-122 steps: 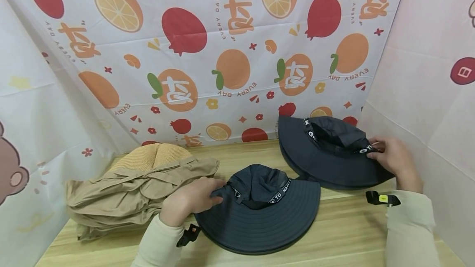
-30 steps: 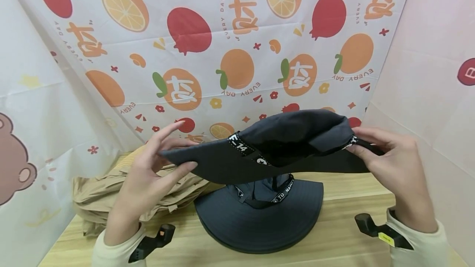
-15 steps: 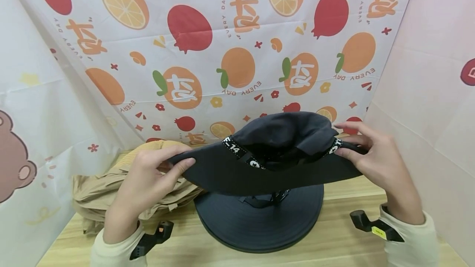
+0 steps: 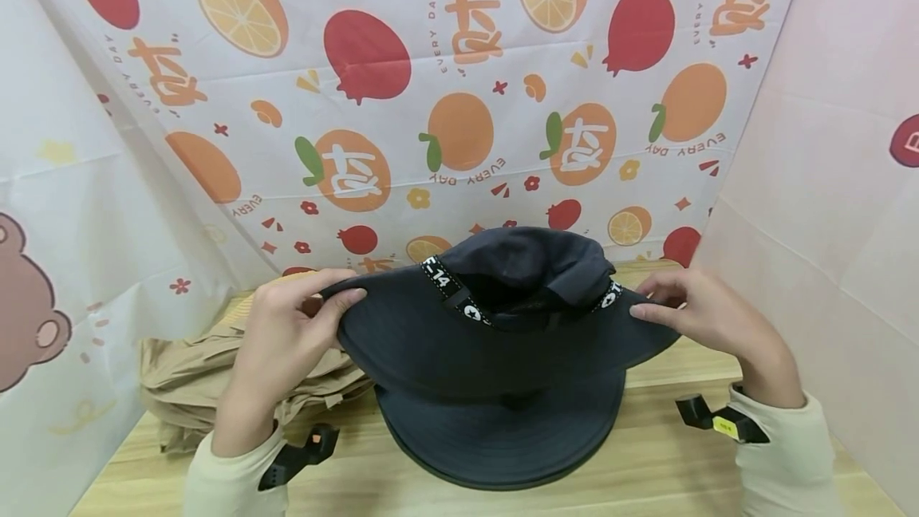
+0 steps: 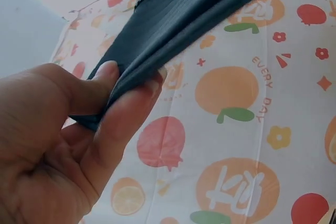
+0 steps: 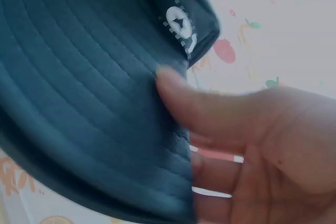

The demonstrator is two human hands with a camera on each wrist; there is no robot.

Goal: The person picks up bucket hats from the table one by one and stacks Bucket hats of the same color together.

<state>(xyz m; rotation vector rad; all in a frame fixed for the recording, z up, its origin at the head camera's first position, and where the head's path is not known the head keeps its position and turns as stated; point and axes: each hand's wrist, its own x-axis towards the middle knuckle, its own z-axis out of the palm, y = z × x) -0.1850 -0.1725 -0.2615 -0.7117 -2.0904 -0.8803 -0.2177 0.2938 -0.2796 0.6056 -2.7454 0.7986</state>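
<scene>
A dark wide-brimmed sun hat (image 4: 459,349) with a black-and-white lettered band is held up by both hands, its brim tilted toward me. My left hand (image 4: 283,341) pinches the brim's left end, thumb on the near face; in the left wrist view the brim (image 5: 157,35) looks doubled between thumb and fingers. My right hand (image 4: 707,313) pinches the right end, thumb on the brim (image 6: 94,93) and fingers behind it. Beneath lies a second dark sun hat (image 4: 502,453) on the table, its crown hidden by the held hat. I cannot tell whether the two hats touch.
A pile of khaki fabric hats (image 4: 194,389) sits at the left, partly behind my left forearm, with a yellow knitted piece (image 4: 240,311) at its back. The wooden table (image 4: 668,453) ends at fruit-printed curtains (image 4: 402,206) behind and plain pale ones beside.
The hat from the back right was lifted and carried over the other dark hat. My left hand left the lower hat for its brim. Lately it has lowered, and my right hand slid onto the brim.
</scene>
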